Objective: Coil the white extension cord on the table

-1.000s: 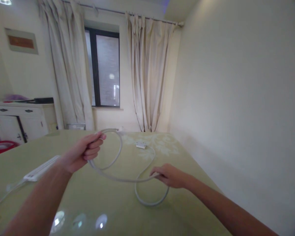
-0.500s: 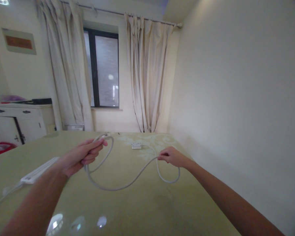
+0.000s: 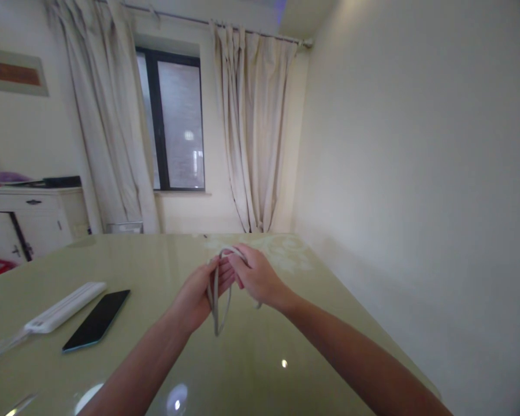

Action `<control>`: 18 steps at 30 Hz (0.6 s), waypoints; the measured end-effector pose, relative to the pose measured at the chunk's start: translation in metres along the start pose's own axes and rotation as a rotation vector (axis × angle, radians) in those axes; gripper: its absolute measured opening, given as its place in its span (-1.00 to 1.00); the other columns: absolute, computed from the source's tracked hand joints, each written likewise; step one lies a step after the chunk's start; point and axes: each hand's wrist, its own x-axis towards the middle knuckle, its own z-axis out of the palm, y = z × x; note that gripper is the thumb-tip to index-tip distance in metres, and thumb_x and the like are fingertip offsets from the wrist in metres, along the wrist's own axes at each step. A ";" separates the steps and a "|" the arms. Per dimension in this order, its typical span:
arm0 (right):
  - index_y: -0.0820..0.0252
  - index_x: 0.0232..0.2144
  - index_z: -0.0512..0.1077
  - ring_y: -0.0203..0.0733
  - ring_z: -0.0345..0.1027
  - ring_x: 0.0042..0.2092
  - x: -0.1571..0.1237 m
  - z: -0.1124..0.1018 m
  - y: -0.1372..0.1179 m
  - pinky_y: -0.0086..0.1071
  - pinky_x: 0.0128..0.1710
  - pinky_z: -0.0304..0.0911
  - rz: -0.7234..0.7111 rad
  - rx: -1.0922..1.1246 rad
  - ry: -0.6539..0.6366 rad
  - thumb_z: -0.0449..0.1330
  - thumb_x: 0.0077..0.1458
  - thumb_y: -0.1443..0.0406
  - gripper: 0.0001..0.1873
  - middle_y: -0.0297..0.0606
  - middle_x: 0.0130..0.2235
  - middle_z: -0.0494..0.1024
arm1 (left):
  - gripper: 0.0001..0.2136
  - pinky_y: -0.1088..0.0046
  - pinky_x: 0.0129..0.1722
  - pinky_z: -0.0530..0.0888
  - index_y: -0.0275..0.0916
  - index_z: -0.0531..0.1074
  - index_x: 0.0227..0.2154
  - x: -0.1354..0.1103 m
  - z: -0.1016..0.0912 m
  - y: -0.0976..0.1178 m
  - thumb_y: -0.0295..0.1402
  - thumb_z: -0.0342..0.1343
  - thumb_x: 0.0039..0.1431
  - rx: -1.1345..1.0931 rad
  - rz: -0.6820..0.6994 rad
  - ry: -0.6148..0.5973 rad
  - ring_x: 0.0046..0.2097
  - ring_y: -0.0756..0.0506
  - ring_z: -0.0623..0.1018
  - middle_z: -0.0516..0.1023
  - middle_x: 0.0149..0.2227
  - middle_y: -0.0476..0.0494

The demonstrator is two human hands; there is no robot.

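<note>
- The two hands, wide apart half a second ago, have come together over the glossy pale-green counter (image 3: pixel 260 358).
- The grey-white rubbery cable (image 3: pixel 216 300), then strung in broad curves between them, now hangs as a narrow gathered bundle just above the counter.
- The left hand (image 3: pixel 199 297) has its grip closed around the bundle.
- The right hand (image 3: pixel 253 277) touches the left, fingers pressed onto the bundle's top.
- By my reading, the coiling looks nearly complete.
- Left of the cable lie a black flat phone (image 3: pixel 96 320) and a white long power strip (image 3: pixel 65 307).
</note>
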 end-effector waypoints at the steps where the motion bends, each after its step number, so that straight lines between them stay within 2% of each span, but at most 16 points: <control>1: 0.22 -0.03 0.47 -0.24 0.44 -0.43 -0.007 0.009 -0.001 -0.42 -0.35 0.28 -0.033 -0.096 -0.007 -0.08 0.44 0.15 -0.60 -0.27 -0.41 0.58 | -0.75 0.51 -0.24 0.64 -0.37 0.54 -0.28 0.002 0.000 0.002 -0.50 -0.05 0.42 -0.033 0.004 0.014 -0.28 -0.06 0.71 0.71 -0.25 -0.30; 3: 0.21 0.24 0.31 -0.13 0.52 -0.36 -0.021 0.027 -0.002 -0.34 -0.31 0.31 -0.068 -0.349 -0.036 -0.12 0.44 0.15 -0.52 -0.13 -0.29 0.64 | -0.73 0.53 -0.24 0.64 -0.37 0.55 -0.26 0.005 -0.002 0.004 -0.49 -0.06 0.43 -0.086 0.008 0.019 -0.27 -0.05 0.71 0.72 -0.23 -0.28; 5: 0.28 0.43 -0.02 -0.01 0.55 -0.37 -0.030 0.044 -0.001 -0.27 -0.34 0.32 -0.076 -0.571 -0.106 -0.08 0.39 0.18 -0.35 -0.01 -0.25 0.66 | -0.73 0.56 -0.23 0.63 -0.38 0.57 -0.22 0.007 -0.004 0.003 -0.49 -0.07 0.43 -0.124 0.004 0.007 -0.25 -0.03 0.70 0.72 -0.18 -0.27; 7: 0.38 0.47 -0.31 0.06 0.54 -0.42 -0.036 0.058 0.002 -0.25 -0.40 0.29 -0.081 -0.678 -0.184 -0.02 0.31 0.23 -0.15 0.06 -0.27 0.67 | -0.74 0.55 -0.23 0.63 -0.37 0.57 -0.21 0.008 -0.006 0.000 -0.49 -0.06 0.43 -0.141 -0.008 0.011 -0.24 -0.03 0.70 0.71 -0.15 -0.27; 9: 0.42 0.46 -0.46 0.06 0.54 -0.43 -0.040 0.067 0.009 -0.25 -0.42 0.28 -0.099 -0.656 -0.220 0.02 0.26 0.27 -0.04 0.06 -0.26 0.67 | -0.76 0.53 -0.24 0.64 -0.36 0.55 -0.25 0.009 -0.009 -0.002 -0.48 -0.04 0.43 -0.146 -0.015 0.034 -0.23 -0.04 0.70 0.71 -0.16 -0.27; 11: 0.38 0.46 -0.47 0.02 0.55 -0.40 -0.046 0.070 0.020 -0.28 -0.41 0.26 -0.137 -0.561 -0.235 0.02 0.26 0.27 -0.04 0.01 -0.23 0.68 | -0.76 0.50 -0.23 0.65 -0.33 0.50 -0.31 0.009 -0.013 0.001 -0.47 -0.04 0.44 -0.159 -0.002 0.060 -0.22 -0.06 0.70 0.70 -0.18 -0.26; 14: 0.25 0.48 -0.32 -0.07 0.53 -0.39 -0.064 0.069 0.050 -0.34 -0.39 0.21 -0.183 -0.483 -0.266 -0.03 0.33 0.26 -0.18 -0.14 -0.23 0.68 | -0.72 0.47 -0.25 0.66 -0.28 0.39 -0.41 0.006 -0.024 0.016 -0.50 -0.10 0.45 -0.221 0.068 0.065 -0.34 -0.02 0.67 0.65 -0.37 -0.14; 16: 0.18 0.46 -0.14 -0.12 0.52 -0.39 -0.077 0.063 0.076 -0.37 -0.39 0.18 -0.193 -0.516 -0.299 -0.03 0.35 0.26 -0.29 -0.19 -0.24 0.68 | -0.69 0.53 -0.36 0.63 -0.27 0.34 -0.42 0.003 -0.035 0.031 -0.52 -0.15 0.46 -0.283 0.093 -0.018 -0.54 0.07 0.55 0.46 -0.57 0.03; 18: 0.14 0.38 0.10 -0.16 0.52 -0.34 -0.087 0.055 0.103 -0.40 -0.38 0.16 -0.242 -0.558 -0.356 0.00 0.34 0.28 -0.41 -0.20 -0.21 0.68 | -0.69 0.63 -0.57 0.49 -0.28 0.32 -0.41 -0.003 -0.048 0.046 -0.52 -0.19 0.47 -0.318 0.059 -0.162 -0.68 0.12 0.36 0.24 -0.66 0.15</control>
